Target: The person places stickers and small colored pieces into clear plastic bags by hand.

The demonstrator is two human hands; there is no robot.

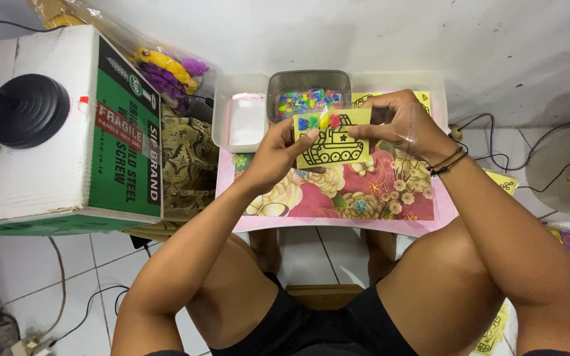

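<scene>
— Head view first: what's in the hands?

— A yellow card (333,138) with a black outline drawing of a tank, a few small coloured pieces along its top edge. It is held up over the floral tray (364,198), just in front of the grey tub of coloured beads (309,99).

— And the grip?

— The left hand (278,155) pinches the card's left edge, thumb across the front, fingers behind. The right hand (400,122) is closed on the right edge, and a clear plastic sleeve (411,125) shows around those fingers. So the card spans the gap between the two hands, level, face towards the camera.

— Anything beside it?

— A white empty tub (242,118) left of the grey one, a green and white cardboard box (67,125) further left, with a black round stand (26,109) on top. Black cords circle the right wrist.
</scene>
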